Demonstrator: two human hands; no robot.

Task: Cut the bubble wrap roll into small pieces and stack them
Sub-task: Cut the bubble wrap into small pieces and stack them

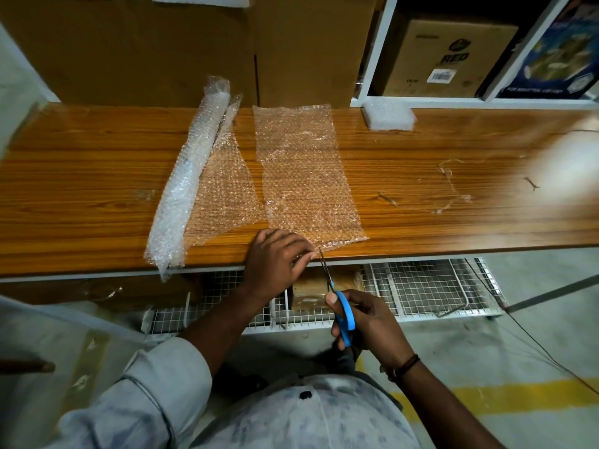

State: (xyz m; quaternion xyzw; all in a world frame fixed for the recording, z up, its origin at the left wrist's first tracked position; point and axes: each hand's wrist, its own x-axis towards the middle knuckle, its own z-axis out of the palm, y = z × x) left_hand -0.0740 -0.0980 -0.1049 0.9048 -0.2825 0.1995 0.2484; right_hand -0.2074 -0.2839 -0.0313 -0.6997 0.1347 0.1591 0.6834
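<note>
A bubble wrap roll (188,176) lies on the wooden table (453,202), partly unrolled to the right into a flat flap (223,192). Beside it lies a separate long bubble wrap strip (304,176). My left hand (278,257) pinches the near edge of that strip at the table's front edge. My right hand (366,319) grips blue-handled scissors (343,314), whose blades point up at the strip's near edge just right of my left fingers. A stack of small cut pieces (389,115) sits at the back right of the table.
Large cardboard boxes (162,47) stand against the back of the table. A white shelf (372,59) at the back right holds a brown carton (447,56). Thin plastic scraps (453,186) lie on the table's right part. A wire mesh rack (421,286) sits under the table.
</note>
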